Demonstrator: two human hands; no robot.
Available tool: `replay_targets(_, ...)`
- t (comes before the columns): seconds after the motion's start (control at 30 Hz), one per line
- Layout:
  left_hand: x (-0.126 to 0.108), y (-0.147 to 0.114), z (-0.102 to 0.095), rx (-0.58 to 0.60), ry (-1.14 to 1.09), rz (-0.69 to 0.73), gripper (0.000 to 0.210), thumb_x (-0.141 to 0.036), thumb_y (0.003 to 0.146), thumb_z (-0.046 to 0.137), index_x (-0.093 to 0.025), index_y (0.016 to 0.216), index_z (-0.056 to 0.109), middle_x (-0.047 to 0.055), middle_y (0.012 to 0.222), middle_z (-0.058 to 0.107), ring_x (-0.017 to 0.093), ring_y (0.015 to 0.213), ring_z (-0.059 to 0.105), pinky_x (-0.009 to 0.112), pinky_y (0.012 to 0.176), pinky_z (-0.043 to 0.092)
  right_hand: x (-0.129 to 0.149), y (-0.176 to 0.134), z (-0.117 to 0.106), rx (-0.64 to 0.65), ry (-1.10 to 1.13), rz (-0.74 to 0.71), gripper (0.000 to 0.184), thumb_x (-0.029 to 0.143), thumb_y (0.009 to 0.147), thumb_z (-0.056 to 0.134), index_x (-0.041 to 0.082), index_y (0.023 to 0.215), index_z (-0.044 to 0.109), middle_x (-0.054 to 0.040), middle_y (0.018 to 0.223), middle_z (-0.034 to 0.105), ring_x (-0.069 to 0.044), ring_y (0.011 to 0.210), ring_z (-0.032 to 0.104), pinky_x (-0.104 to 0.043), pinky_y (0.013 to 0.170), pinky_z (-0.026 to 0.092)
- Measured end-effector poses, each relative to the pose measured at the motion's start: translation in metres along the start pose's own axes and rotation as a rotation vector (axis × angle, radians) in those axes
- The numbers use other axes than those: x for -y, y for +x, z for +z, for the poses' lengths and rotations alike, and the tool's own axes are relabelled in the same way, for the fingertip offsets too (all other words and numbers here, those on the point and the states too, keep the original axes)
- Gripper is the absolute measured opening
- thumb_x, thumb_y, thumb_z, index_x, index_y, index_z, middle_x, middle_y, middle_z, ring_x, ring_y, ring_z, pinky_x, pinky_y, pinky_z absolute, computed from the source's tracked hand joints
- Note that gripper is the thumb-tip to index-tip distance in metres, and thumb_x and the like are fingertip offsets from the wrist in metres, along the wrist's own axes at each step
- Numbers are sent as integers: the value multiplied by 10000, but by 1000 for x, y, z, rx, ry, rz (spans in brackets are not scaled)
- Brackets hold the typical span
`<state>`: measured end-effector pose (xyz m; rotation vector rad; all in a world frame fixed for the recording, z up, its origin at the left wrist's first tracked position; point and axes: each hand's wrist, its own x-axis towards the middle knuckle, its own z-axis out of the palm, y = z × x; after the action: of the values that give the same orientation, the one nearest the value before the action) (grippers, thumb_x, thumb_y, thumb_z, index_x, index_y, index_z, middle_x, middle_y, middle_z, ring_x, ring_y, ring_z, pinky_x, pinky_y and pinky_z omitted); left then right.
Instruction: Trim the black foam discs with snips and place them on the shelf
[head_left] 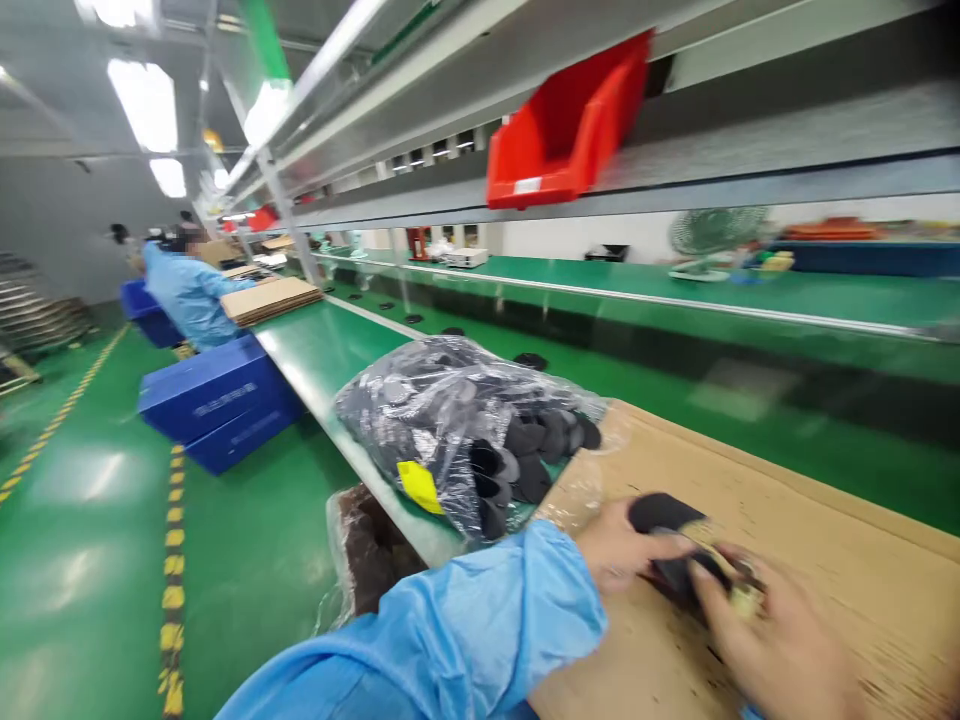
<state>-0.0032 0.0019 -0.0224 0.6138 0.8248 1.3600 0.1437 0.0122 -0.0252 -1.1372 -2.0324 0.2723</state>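
Low on the right, over a brown cardboard sheet [757, 480], my left hand [626, 550] grips a black rounded piece [664, 512]. My right hand [787, 630] closes on the same piece from the other side, its thumb pressed along it. Pale yellow bits [746, 600] show between the fingers; blur hides what they are. Just beyond my left forearm lies a clear plastic bag [435, 400] full of black rounded pieces, several spilling from its mouth [532, 475]. A yellow label [420, 487] is on the bag.
A green conveyor belt [600, 370] with black discs [530, 361] runs behind the bag. Overhead, a red bin [566, 130] hangs from a shelf rail. Blue boxes [217, 395] stand left of the bench, near a person in blue [187, 290]. An open bag [367, 545] sits below the bench edge.
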Motion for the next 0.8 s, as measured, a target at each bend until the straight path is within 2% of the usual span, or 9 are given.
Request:
replay_targets(0.07, 1, -5, 3, -109, 9, -13, 724, -346, 377, 891, -176, 1017, 598, 69, 875, 602, 162, 697, 566, 289, 583, 487, 6, -6, -10, 1, -25, -126, 244, 387, 835, 528, 255, 1036, 568, -116, 1064, 585, -293, 1001, 551, -435, 886, 445)
replay_targets(0.13, 3, -7, 5, -121, -6, -5, 670, -344, 477, 864, -172, 1050, 562, 55, 870, 603, 165, 725, 582, 284, 616, 492, 14, -7, -14, 94, -30, -236, 278, 305, 862, 494, 218, 1118, 560, -102, 1141, 582, -265, 1052, 536, -419, 918, 430)
replay_targets(0.17, 3, -7, 6, -134, -8, 11, 628, -339, 497, 859, -156, 1021, 566, 53, 858, 605, 160, 731, 586, 276, 633, 493, 18, -7, -15, 109, -37, -284, 275, 271, 863, 484, 208, 1117, 567, -95, 1112, 606, -257, 1021, 545, -415, 894, 436)
replay_targets(0.27, 1, -10, 7, -88, -1, 15, 557, -342, 576, 829, -149, 1029, 569, 61, 893, 621, 167, 770, 601, 280, 673, 504, 23, -7, -14, 91, -68, -278, 316, 156, 812, 471, 180, 1104, 591, -102, 1079, 628, -258, 966, 547, -409, 842, 443)
replay_targets(0.37, -2, -12, 5, -52, 11, -19, 518, -413, 662, 768, -173, 1072, 562, 49, 883, 627, 160, 736, 606, 276, 626, 511, 27, -11, -16, -7, 27, -196, 270, 137, 801, 458, 183, 1021, 607, -100, 990, 643, -248, 914, 560, -390, 817, 447)
replay_targets(0.5, -3, -14, 2, -42, 83, -25, 460, -485, 715, 706, -136, 983, 570, 51, 745, 619, 161, 642, 606, 274, 563, 504, 25, -14, -16, -258, 324, 173, 129, 247, 849, 489, 199, 915, 589, -52, 840, 637, -194, 762, 587, -321, 722, 472)
replay_targets(0.6, -3, -17, 4, 0, 133, -10, 451, -429, 690, 748, -149, 989, 560, 39, 758, 624, 149, 644, 608, 258, 566, 502, 20, -12, -13, -337, 531, 393, 171, 335, 798, 562, 182, 873, 582, -22, 755, 611, -167, 666, 570, -294, 652, 480)
replay_targets(0.7, -3, -20, 7, 47, 167, -25, 463, -422, 686, 756, -149, 1006, 562, 32, 748, 620, 134, 619, 599, 236, 545, 494, 20, -12, -12, -364, 607, 415, 195, 353, 785, 586, 177, 869, 577, -15, 747, 600, -155, 653, 560, -283, 640, 480)
replay_targets(0.8, -5, -20, 6, 47, 136, -95, 508, -545, 740, 659, -129, 1021, 585, 57, 746, 626, 149, 615, 610, 241, 516, 500, 28, -15, -17, -407, 531, 287, 112, 281, 818, 563, 194, 887, 572, -20, 791, 601, -159, 700, 567, -285, 672, 476)
